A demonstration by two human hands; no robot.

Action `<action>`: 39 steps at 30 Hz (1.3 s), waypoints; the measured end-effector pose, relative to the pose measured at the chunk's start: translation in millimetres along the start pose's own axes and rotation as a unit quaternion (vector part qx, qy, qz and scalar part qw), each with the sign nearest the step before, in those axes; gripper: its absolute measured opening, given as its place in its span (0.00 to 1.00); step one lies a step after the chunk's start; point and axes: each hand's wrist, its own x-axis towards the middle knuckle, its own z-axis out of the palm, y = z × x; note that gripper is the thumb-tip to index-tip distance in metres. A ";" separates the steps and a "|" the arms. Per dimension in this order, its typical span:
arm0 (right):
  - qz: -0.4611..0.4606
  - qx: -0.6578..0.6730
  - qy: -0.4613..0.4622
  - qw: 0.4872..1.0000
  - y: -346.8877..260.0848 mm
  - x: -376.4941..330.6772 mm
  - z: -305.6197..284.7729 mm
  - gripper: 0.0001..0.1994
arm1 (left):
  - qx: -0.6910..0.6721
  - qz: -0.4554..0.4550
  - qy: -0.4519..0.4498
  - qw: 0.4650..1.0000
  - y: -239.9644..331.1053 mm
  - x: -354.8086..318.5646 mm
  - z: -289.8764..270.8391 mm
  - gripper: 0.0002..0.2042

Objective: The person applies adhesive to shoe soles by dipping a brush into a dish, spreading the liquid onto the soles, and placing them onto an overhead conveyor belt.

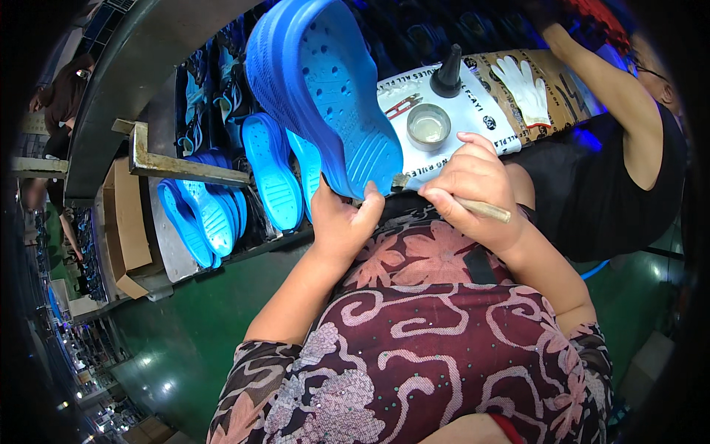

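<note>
My left hand [342, 220] grips the near end of a large blue shoe sole [347, 81], thumb on its light-blue inner face. The sole is held up and tilted, with holes and ridges on that face. In my right hand [475, 181] is a small brush [484, 210] with a pale handle. Its bristles are close to the sole's near edge; whether they touch cannot be made out. Beyond my right hand, a round cup [429, 126] of clear-looking liquid stands on a white printed sheet [484, 92]. A black cone-shaped bottle [447, 74] stands behind the cup.
Several more blue soles [271, 174] lie on the bench to the left, beside a metal bar [188, 169] and an open cardboard box [127, 222]. A white glove [523, 89] lies on cardboard at the right. Another person [606, 170] sits close on that side.
</note>
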 end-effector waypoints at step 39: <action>0.081 0.039 0.124 0.988 22.9 -23.3 -30.0 0.09 | 0.018 0.037 0.015 0.999 44.2 29.8 -12.1 0.29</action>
